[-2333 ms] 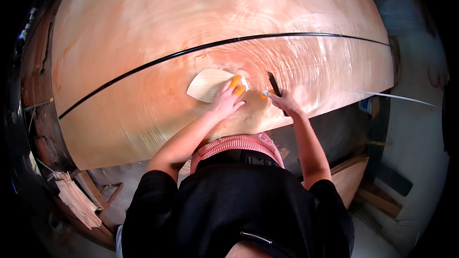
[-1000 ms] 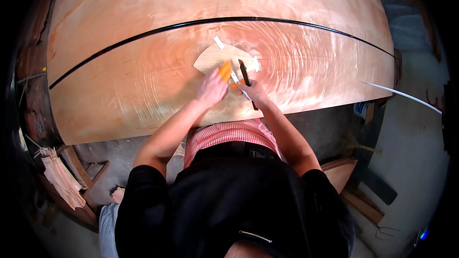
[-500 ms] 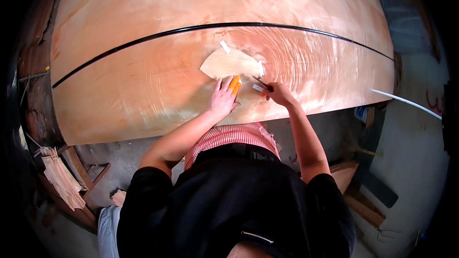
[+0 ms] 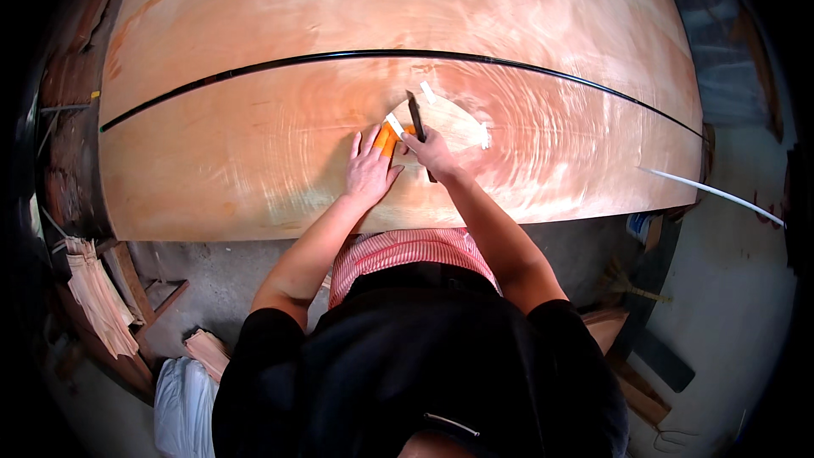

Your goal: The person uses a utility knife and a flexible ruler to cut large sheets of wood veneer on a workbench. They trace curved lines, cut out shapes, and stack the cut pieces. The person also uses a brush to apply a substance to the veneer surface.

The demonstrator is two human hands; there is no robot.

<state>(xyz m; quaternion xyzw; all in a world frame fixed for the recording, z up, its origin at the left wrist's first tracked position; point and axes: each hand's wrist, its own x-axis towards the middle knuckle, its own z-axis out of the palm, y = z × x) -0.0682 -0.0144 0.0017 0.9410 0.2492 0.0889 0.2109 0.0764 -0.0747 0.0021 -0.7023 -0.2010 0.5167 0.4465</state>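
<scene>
A pale, leaf-shaped piece of thin wood veneer (image 4: 451, 125) lies on a large wood veneer sheet (image 4: 212, 178). White tape strips sit at its top edge and its right tip. My left hand (image 4: 370, 173) rests flat with fingers spread at the patch's left end; orange covers wrap some of its fingers. Closed around a slim dark knife (image 4: 415, 115), my right hand (image 4: 432, 153) is just beside it over the patch. A short white tape strip (image 4: 395, 125) lies between the two hands at the patch's left corner, by my right fingertips; whether they pinch it is unclear.
A long thin black rod (image 4: 339, 56) runs across the sheet beyond the patch. On the right, a white rod or tube (image 4: 721, 191) crosses the sheet's edge. Bundled wood strips (image 4: 100, 297) hang at lower left, near a wooden frame (image 4: 153, 309) and a white bag (image 4: 182, 407).
My right hand has moved left across the patch with the knife and white tape strip, the knife now pointing away from me. My left hand has shifted to the patch's left end.
</scene>
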